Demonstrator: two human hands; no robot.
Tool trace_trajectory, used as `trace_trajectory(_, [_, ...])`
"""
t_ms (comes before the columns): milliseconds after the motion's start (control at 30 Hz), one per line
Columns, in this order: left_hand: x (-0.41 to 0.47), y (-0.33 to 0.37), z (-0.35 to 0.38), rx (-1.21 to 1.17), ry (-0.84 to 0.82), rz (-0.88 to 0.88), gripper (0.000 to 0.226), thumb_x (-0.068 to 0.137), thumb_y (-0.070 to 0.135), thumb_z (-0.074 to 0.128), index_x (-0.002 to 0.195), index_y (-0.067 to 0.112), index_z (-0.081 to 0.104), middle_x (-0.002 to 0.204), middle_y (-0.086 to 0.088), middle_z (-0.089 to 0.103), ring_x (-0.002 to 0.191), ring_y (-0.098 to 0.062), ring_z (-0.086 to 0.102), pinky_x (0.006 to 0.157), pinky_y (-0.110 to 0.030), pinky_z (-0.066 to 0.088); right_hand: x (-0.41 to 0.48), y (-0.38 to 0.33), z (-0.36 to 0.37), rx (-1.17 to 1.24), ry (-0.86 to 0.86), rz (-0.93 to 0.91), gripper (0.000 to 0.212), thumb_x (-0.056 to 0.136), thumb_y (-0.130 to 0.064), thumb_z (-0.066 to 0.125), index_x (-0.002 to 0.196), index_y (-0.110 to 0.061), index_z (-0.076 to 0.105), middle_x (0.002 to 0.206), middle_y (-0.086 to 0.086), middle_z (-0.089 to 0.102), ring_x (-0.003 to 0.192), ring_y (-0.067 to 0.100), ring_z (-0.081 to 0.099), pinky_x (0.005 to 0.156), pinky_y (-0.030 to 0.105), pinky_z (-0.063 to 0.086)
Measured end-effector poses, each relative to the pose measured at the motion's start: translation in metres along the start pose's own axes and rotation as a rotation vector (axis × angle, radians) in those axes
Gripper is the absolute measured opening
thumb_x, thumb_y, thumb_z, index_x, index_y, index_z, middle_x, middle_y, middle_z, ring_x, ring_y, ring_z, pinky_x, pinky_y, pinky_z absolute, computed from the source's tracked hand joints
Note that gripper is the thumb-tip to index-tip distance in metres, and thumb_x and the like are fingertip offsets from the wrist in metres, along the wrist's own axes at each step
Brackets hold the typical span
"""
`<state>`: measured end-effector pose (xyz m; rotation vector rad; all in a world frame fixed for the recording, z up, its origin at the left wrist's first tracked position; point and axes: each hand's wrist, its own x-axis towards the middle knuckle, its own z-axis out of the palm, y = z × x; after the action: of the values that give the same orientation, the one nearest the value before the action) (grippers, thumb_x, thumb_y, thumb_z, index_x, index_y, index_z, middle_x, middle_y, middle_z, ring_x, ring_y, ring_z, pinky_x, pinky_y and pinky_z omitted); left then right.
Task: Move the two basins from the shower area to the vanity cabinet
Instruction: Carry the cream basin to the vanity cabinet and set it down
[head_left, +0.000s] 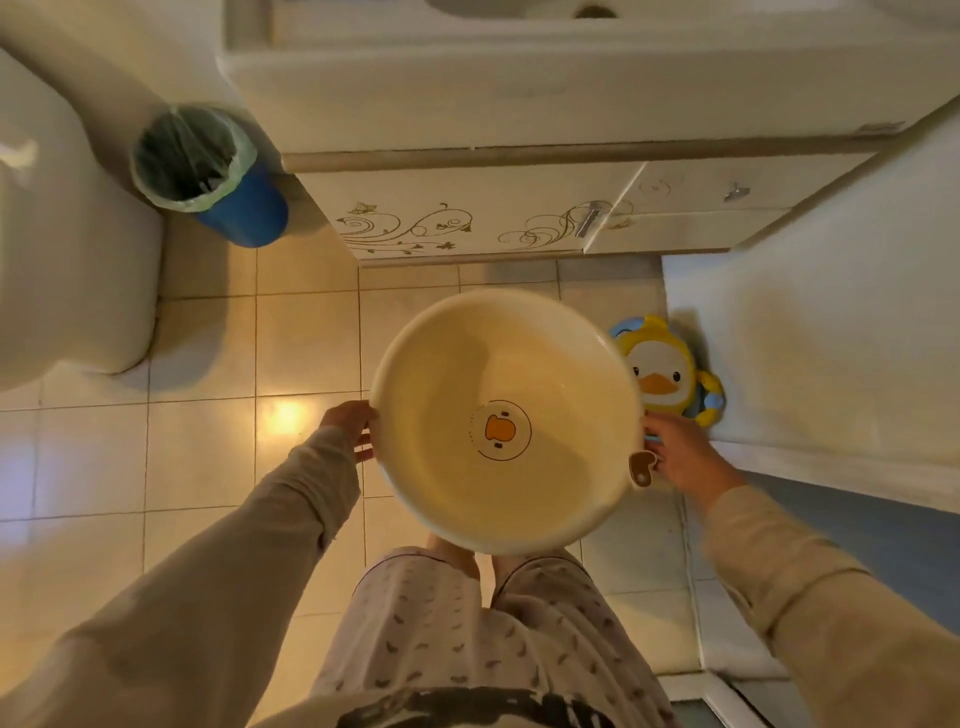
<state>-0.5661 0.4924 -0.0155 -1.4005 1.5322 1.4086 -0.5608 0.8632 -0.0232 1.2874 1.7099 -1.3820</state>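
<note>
— Why both hands on it?

— My left hand (353, 427) and right hand (680, 457) each curl closed on opposite rims of the basin (498, 364), so it rides level, above the floor tiles (202, 343).

— And the cabinet?

— The cabinet (467, 208) is straight ahead, doors shut. A duck-faced thing (662, 369) leans at the floor's right edge, a bin (208, 171) by the cabinet's left corner.
</note>
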Motion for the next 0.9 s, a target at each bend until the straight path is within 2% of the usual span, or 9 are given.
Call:
trace_trajectory(133, [0.024, -0.007, 0.010, 0.025, 0.053, -0.062, 0.038, 0.089, 0.004, 0.044, 0.125, 0.003, 0.057, 0.098, -0.009, 0.055, 0.094, -0.026, 0.051, 0.065, -0.033, 0.047, 0.032, -0.009, 0.011, -0.090, -0.004, -0.002, 0.034, 0.087, -0.017, 0.053, 0.120, -0.013, 0.060, 0.114, 0.017, 0.061, 0.094, 0.028, 0.058, 0.073, 0.036, 0.045])
trace_trajectory(233, [0.053, -0.016, 0.020, 0.026, 0.073, -0.101, 0.038, 0.089, 0.003, 0.044, 0.124, 0.003, 0.057, 0.084, -0.007, 0.056, 0.093, -0.026, 0.052, 0.063, -0.033, 0.048, 0.067, -0.007, 0.023, -0.146, 0.006, 0.010, 0.031, 0.086, -0.012, 0.053, 0.116, -0.012, 0.062, 0.103, 0.015, 0.059, 0.088, 0.027, 0.056, 0.073, 0.038, 0.046])
trace_trajectory(300, [0.081, -0.022, 0.029, 0.026, 0.086, -0.119, 0.039, 0.088, 0.002, 0.044, 0.124, 0.004, 0.058, 0.076, -0.004, 0.054, 0.090, -0.026, 0.054, 0.069, -0.035, 0.049, 0.097, -0.001, 0.031, -0.185, -0.011, 0.027, 0.033, 0.085, -0.011, 0.052, 0.116, -0.005, 0.061, 0.099, 0.016, 0.057, 0.089, 0.028, 0.055, 0.074, 0.038, 0.044])
trace_trajectory(433, [0.154, -0.040, 0.051, 0.049, 0.103, -0.130, 0.038, 0.088, -0.001, 0.040, 0.117, 0.011, 0.061, 0.083, -0.009, 0.058, 0.076, -0.024, 0.055, 0.067, -0.035, 0.049, 0.171, 0.021, 0.063, -0.227, 0.031, 0.038, 0.035, 0.083, -0.009, 0.055, 0.117, -0.007, 0.062, 0.096, 0.014, 0.057, 0.084, 0.026, 0.055, 0.073, 0.038, 0.044])
trace_trajectory(533, [0.219, -0.056, 0.067, 0.018, 0.126, -0.147, 0.028, 0.086, -0.001, 0.040, 0.102, 0.014, 0.058, 0.096, -0.011, 0.057, 0.087, -0.027, 0.054, 0.070, -0.037, 0.050, 0.234, 0.040, 0.088, -0.287, 0.016, 0.016, 0.039, 0.082, -0.002, 0.055, 0.120, -0.007, 0.061, 0.099, 0.014, 0.060, 0.094, 0.028, 0.057, 0.080, 0.038, 0.046])
trace_trajectory(633, [0.287, -0.062, 0.083, -0.091, 0.106, -0.144, 0.025, 0.084, 0.001, 0.045, 0.102, 0.016, 0.054, 0.081, -0.004, 0.054, 0.073, -0.023, 0.052, 0.061, -0.031, 0.047, 0.303, 0.049, 0.115, -0.319, -0.002, -0.015, 0.048, 0.082, 0.005, 0.058, 0.128, -0.003, 0.054, 0.123, 0.019, 0.062, 0.111, 0.033, 0.059, 0.089, 0.042, 0.049])
trace_trajectory(767, [0.370, -0.043, 0.102, -0.142, 0.081, -0.063, 0.023, 0.085, 0.006, 0.045, 0.098, 0.018, 0.059, 0.095, -0.005, 0.055, 0.075, -0.020, 0.052, 0.064, -0.031, 0.047, 0.386, 0.034, 0.147, -0.284, -0.023, -0.095, 0.052, 0.084, 0.005, 0.057, 0.134, -0.003, 0.047, 0.134, 0.017, 0.057, 0.092, 0.023, 0.056, 0.065, 0.031, 0.044])
trace_trajectory(833, [0.411, -0.025, 0.113, -0.189, 0.071, 0.011, 0.037, 0.085, 0.008, 0.045, 0.116, 0.018, 0.060, 0.105, -0.005, 0.052, 0.074, -0.017, 0.052, 0.071, -0.033, 0.047, 0.423, 0.015, 0.164, -0.257, -0.009, -0.165, 0.052, 0.085, 0.007, 0.055, 0.135, -0.002, 0.046, 0.133, 0.019, 0.056, 0.074, 0.019, 0.054, 0.056, 0.028, 0.039])
trace_trajectory(900, [0.444, -0.004, 0.127, -0.222, 0.063, 0.075, 0.045, 0.085, 0.010, 0.046, 0.129, 0.015, 0.054, 0.109, -0.004, 0.051, 0.075, -0.017, 0.052, 0.077, -0.034, 0.046, 0.456, -0.007, 0.180, -0.234, 0.023, -0.243, 0.052, 0.084, 0.008, 0.055, 0.134, -0.002, 0.048, 0.126, 0.018, 0.060, 0.069, 0.016, 0.052, 0.055, 0.027, 0.039])
